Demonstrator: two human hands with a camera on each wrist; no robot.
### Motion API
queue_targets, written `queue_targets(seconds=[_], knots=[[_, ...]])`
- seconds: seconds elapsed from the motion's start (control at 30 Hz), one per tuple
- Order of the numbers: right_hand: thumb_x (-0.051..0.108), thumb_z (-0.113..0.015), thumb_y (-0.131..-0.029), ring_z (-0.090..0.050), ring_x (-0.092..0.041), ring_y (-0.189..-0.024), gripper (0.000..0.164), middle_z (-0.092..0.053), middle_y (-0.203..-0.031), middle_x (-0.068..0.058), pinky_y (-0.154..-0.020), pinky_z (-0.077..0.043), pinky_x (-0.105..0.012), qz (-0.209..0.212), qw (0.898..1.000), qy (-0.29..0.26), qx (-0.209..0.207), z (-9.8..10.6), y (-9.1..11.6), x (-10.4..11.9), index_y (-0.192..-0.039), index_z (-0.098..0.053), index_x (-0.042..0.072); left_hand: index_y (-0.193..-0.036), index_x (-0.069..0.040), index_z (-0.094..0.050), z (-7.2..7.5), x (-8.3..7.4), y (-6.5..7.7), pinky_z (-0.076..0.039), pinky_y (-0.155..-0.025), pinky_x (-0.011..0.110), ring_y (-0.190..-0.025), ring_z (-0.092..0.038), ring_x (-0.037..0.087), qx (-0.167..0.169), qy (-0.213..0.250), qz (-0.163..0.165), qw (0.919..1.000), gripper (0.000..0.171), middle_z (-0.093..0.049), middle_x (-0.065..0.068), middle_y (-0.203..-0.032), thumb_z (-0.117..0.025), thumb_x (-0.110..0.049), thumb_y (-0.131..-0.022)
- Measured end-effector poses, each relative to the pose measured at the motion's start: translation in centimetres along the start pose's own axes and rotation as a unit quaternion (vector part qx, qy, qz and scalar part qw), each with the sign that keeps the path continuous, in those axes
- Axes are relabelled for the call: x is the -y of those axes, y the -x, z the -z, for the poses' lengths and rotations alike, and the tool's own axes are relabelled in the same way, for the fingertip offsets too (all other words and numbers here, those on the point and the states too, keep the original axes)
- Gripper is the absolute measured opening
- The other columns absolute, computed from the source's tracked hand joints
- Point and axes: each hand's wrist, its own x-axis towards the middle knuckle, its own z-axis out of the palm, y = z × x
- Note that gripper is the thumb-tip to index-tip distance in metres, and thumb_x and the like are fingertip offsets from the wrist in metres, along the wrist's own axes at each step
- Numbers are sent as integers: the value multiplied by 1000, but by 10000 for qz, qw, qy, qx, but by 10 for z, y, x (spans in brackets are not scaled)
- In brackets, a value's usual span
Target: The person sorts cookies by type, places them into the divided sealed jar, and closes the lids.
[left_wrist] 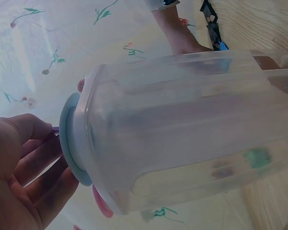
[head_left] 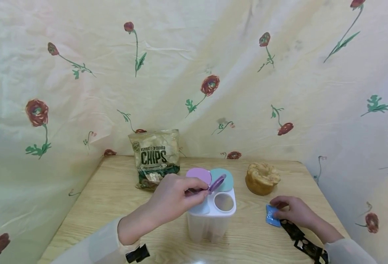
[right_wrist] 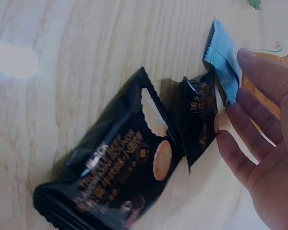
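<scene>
A little blue packet (head_left: 272, 217) is being touched by the thumb and fingers of the right grip (head_left: 294, 212), toward the right edge of the bench (head_left: 114, 194); whether it is being held tight cannot be told. By the left grip (head_left: 172, 197), farther from the packet, a purple lid (head_left: 218, 184) is being pinched and tipped above a see-through tub (head_left: 210, 229). The tub's open hole (head_left: 224, 202) is being seen left of the packet, with its back side being crowded by the lid. Black packets (head_left: 292, 230) are being seen beside the right grip, toward the near right corner. A bread ring (head_left: 262, 179) is being seen near the far right corner, and a chip bag (head_left: 157, 159) at the far edge's left part.
</scene>
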Motion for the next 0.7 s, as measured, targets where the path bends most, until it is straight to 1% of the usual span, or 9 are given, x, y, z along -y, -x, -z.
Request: queue_targets(seconds=[0.13, 0.17, 0.37, 0.5, 0.7], knots=[[20, -82, -87, -68, -24, -99, 35, -73, -112, -7, -73, -56, -25, 21, 10000, 73, -16, -2, -1, -2, -118, -72, 6, -94, -18, -81, 0, 0, 0, -53, -66, 14, -72, -62, -9, -6, 8, 10, 10000, 6, -78, -10, -85, -76, -17, -90], [19, -82, -87, -68, -24, -98, 35, -72, -111, -7, -71, -56, -25, -8, 10000, 46, -16, -2, -1, -2, -118, -72, 6, -94, -18, -81, 0, 0, 0, -53, -66, 14, -72, -62, -9, -4, 10, 9, 10000, 6, -78, -10, -85, -77, -17, -90], [15, -83, -85, -65, -19, -95, 38, -72, -111, -8, -69, -55, -25, -125, 9998, 103, -67, -4, -4, -4, -119, -71, 4, -95, -19, -81, 0, 0, 0, -53, -66, 14, -72, -62, -9, 37, 17, 43, 10000, 7, -78, -12, -86, -77, -16, -89], [15, -84, -83, -66, -16, -94, 41, -72, -111, -6, -73, -54, -24, -37, 9996, 249, -142, -4, -4, -2, -120, -70, 4, -95, -19, -80, -1, 1, 1, -53, -66, 14, -72, -62, -9, 54, 26, 65, 10000, 7, -78, -12, -86, -77, -16, -90], [18, -86, -82, -64, -13, -91, 45, -71, -108, -4, -71, -53, -25, -120, 9997, 120, -172, -2, -3, 1, -121, -70, 3, -95, -19, -81, 0, 0, 0, -53, -67, 13, -74, -64, -9, 102, 22, 129, 9999, 7, -78, -12, -87, -77, -16, -90]])
